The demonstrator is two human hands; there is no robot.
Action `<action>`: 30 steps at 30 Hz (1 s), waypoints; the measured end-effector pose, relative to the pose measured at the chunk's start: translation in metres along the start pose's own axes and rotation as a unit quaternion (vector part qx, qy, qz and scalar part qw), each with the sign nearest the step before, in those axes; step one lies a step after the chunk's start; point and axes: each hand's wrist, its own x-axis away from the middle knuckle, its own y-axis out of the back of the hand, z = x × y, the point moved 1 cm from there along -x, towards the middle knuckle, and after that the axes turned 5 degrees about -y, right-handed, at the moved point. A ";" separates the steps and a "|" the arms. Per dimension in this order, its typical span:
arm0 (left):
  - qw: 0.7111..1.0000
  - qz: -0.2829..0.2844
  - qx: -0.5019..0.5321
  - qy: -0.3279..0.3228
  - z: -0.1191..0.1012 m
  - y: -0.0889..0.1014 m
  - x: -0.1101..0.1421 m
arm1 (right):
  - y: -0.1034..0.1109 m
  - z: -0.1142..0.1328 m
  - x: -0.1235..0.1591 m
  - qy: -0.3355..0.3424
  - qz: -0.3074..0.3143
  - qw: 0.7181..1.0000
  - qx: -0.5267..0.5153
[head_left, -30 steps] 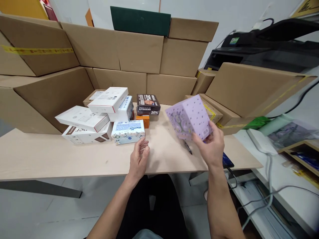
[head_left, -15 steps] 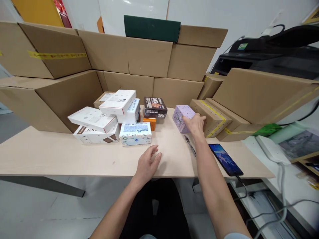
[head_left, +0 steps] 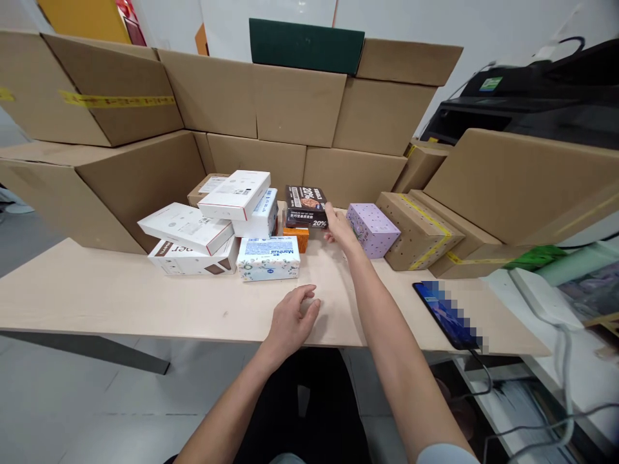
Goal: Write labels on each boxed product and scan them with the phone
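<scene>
My right hand (head_left: 342,229) is at the right end of a dark snack box (head_left: 305,216), its thumb against the box's side and its fingers curled low at the corner. Just left of my fingers, an orange box (head_left: 296,238) sits in front of the dark box. A purple patterned box (head_left: 373,229) stands to the right of my right wrist. My left hand (head_left: 294,319) hovers over the front of the table, fingers loosely bent and apart, holding nothing. Nearest to it is a white and blue Manhua tissue pack (head_left: 269,259).
White boxes (head_left: 186,229) are piled on the left. Cardboard boxes (head_left: 416,232) line the right side, and large cartons (head_left: 300,96) wall the back. A phone (head_left: 447,316) with a cable lies near the table's (head_left: 120,303) right front. A black printer (head_left: 522,103) stands behind at right.
My right hand has let go of the purple box and moved left to the dark snack box. The purple box is turned. The pen no longer shows. My left hand stays nearly still.
</scene>
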 end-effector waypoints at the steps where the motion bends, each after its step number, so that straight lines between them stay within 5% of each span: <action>1: 1.000 -0.001 -0.001 -0.005 0.000 0.000 0.000 | -0.005 -0.001 -0.002 -0.024 0.003 1.000 -0.013; 4: 1.000 -0.006 0.004 -0.009 0.002 0.000 -0.001 | -0.008 0.003 0.003 -0.087 -0.003 0.995 -0.052; 7: 1.000 -0.015 0.021 -0.003 0.003 0.000 -0.001 | 0.009 0.009 0.024 -0.080 -0.016 0.993 -0.091; 13: 0.993 -0.075 0.088 0.023 0.002 0.002 -0.001 | 0.088 -0.008 0.096 0.047 -0.039 0.988 -0.140; 18: 0.979 -0.152 0.130 0.029 0.004 0.005 -0.001 | 0.137 -0.030 0.155 0.094 0.010 0.995 -0.041; 23: 0.986 -0.129 0.106 0.019 0.010 0.005 -0.002 | 0.137 -0.037 0.177 0.099 0.083 0.991 0.031; 30: 0.992 -0.087 0.088 0.001 0.003 0.006 -0.005 | 0.119 -0.055 0.187 0.093 0.036 0.994 -0.042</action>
